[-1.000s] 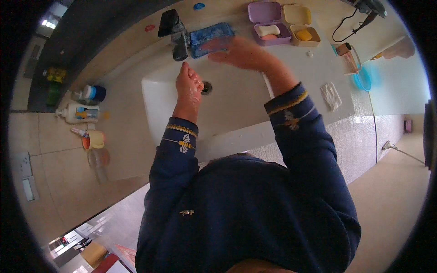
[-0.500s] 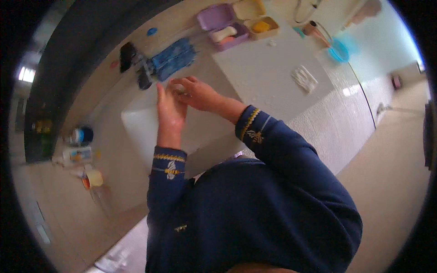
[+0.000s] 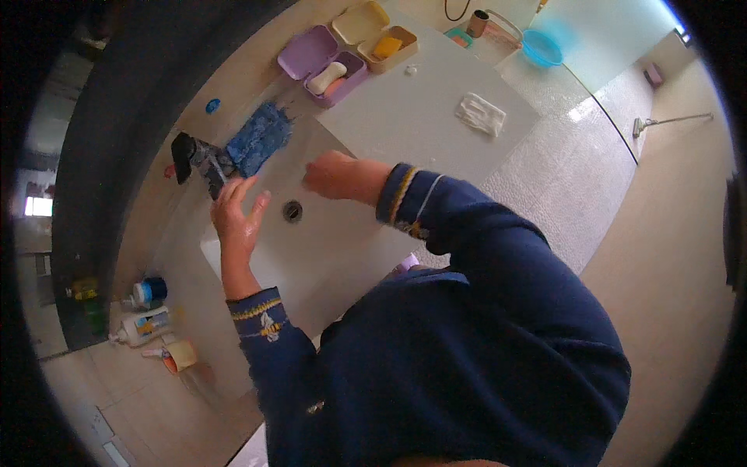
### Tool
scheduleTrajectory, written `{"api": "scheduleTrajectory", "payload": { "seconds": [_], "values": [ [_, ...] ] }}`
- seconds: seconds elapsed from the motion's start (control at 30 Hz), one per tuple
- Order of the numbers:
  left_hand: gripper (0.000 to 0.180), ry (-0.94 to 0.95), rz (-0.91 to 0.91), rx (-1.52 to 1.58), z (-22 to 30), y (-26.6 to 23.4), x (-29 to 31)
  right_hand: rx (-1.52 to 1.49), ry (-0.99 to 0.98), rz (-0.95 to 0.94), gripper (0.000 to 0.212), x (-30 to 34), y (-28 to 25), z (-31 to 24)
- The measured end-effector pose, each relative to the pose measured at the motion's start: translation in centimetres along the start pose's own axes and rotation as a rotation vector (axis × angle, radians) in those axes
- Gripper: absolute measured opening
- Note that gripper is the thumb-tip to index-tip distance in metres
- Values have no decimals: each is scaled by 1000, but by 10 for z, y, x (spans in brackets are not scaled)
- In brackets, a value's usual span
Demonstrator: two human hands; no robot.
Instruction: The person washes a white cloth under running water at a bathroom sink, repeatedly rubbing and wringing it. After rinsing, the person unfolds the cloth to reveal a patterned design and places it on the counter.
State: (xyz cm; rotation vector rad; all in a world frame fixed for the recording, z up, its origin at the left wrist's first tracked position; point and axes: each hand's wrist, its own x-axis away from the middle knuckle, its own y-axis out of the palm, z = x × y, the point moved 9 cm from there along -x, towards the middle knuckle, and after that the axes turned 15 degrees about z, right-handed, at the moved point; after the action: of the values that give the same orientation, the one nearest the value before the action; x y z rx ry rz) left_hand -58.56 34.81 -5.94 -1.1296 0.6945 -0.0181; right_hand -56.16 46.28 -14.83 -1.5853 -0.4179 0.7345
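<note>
My left hand (image 3: 236,212) is open over the white sink basin (image 3: 327,241), fingers spread, its fingertips close under the dark tap (image 3: 204,165). My right hand (image 3: 333,174) hangs over the basin just right of the drain (image 3: 292,211), fingers curled loosely with nothing visible in them. A blue cloth (image 3: 258,138) lies on the sink's rim beyond both hands. Both sleeves are dark blue with yellow-trimmed cuffs.
A purple soap box (image 3: 325,66) with a white bar and a yellow soap box (image 3: 383,39) with an orange bar stand open at the back. A white cloth (image 3: 480,114) lies on the counter. Bottles (image 3: 144,325) and a cup (image 3: 180,355) stand at left. A blue basin (image 3: 542,47) is far right.
My hands were together near the blue cloth; now they have parted, the left staying under the tap and the right drawn back over the drain. The view has tilted.
</note>
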Motion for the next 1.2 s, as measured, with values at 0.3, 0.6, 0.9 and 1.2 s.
{"api": "scheduleTrajectory", "payload": {
  "seconds": [0.3,0.6,0.9,1.2],
  "values": [
    [50,-118,-24,616,87,1,8,-1552,642,306,40,18,-39,8],
    [30,-206,74,712,86,12,5,-1850,779,346,40,59,-47,15],
    [21,-835,-111,1205,69,52,30,-1603,763,386,28,73,-46,33],
    [27,-985,-7,1333,63,62,40,-1747,945,539,29,74,-47,38]
  ]
}}
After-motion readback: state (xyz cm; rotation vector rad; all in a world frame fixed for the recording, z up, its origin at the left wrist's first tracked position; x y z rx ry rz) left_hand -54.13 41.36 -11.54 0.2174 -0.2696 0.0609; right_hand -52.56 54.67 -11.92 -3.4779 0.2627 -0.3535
